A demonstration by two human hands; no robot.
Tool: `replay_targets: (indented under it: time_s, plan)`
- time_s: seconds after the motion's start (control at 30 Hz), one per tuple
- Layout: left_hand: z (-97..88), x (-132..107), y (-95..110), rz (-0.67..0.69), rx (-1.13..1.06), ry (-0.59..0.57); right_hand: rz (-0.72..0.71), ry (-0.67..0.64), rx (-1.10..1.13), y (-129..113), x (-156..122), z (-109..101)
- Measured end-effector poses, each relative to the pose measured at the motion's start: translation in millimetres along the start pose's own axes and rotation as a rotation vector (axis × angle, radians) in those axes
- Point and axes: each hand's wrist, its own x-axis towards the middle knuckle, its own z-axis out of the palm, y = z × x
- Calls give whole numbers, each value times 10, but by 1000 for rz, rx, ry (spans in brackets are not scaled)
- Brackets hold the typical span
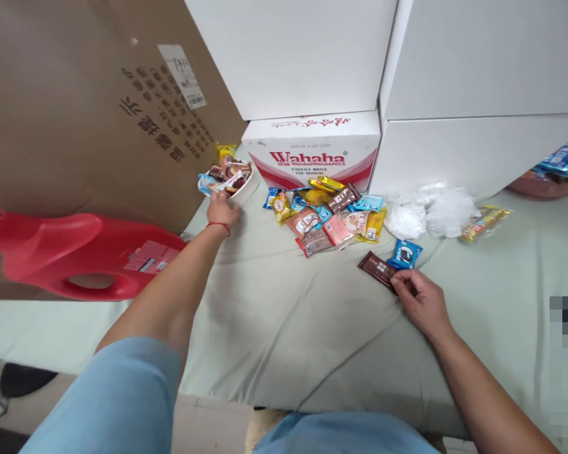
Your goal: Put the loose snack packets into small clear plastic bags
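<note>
Brown packet (377, 270) slants into the pinch of our right hand (422, 301)

We pinch its near right end between thumb and bent fingers, above or on the pale green cloth (265, 353). The packet's long axis runs obliquely: one end points far left, the other back toward our right hand. Just beyond lies one blue packet (406, 254). Our left hand (224, 211) is at the near rim of one white bowl (246, 190), which holds several wrapped snacks (236, 170); its fingertips are partly hidden, so we cannot tell whether it grips. We count one Wahaha box (312, 154) and one red jug (99, 249). Before the box, a packet pile (332, 228) overlaps too much for us to count surely.
</note>
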Motion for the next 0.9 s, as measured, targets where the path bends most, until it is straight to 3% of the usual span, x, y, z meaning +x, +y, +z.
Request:
replay_targets:
  time_s: [0.1,0.2,0.37,0.43,0.5,0.6,0.7,0.8,0.9]
  plan:
    - [2,-230,177,-148,81,24,-8,-4,6,1,5,1]
    - [-30,-695,426,-202,178,4,-20,-1,16,4,18,20]
    - [-175,-1512,824,-49,31,-62,-8,15,40,-51,-19,25]
    - [-272,-1788,974,21,-80,-92,-12,35,31,-110,-38,-40]
    - [-375,-2074,1108,42,-164,-51,-6,87,11,-179,9,-162]
    - [-479,-2564,1244,19,-273,-23,2,192,-98,-273,317,-389]
    - [-496,-3074,1279,66,-329,-54,-42,191,-376,-329,860,-506]
    - [-519,-3507,1247,26,-362,-84,29,36,-648,-351,1333,-418]
    - [-631,-3820,1176,-64,-367,-76,91,-115,-772,-367,1483,-276]
